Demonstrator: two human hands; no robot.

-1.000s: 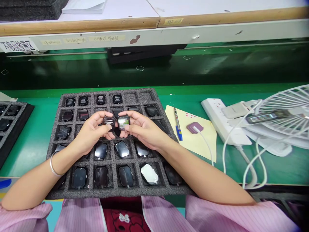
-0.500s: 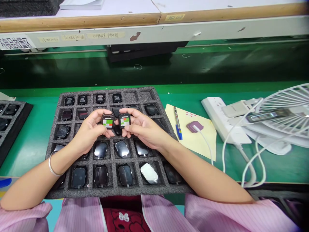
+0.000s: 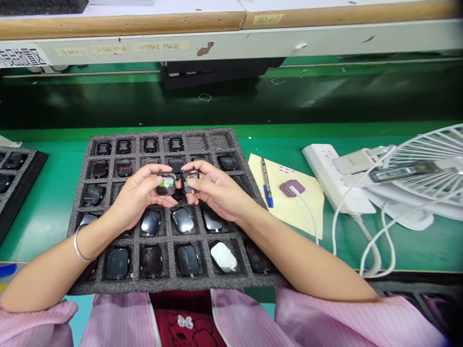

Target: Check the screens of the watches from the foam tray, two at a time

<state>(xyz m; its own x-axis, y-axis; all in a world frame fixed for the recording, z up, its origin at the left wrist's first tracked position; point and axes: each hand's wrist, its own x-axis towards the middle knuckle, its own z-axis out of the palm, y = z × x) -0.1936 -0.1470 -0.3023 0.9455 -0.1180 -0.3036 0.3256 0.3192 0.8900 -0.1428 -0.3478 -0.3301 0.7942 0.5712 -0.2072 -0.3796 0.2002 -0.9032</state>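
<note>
Head view: pinching one watch (image 3: 167, 185) in the left hand (image 3: 139, 193), a second watch (image 3: 190, 175) in the right hand (image 3: 221, 193), just above the tray (image 3: 173, 286). Best to tilt away from glare, leaving lit screens (image 3: 168, 182) uncovered.

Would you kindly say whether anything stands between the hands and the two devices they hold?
Nothing visible does: the left hand directly holds the left device, and the right hand the right device, above the foam tray.
</note>
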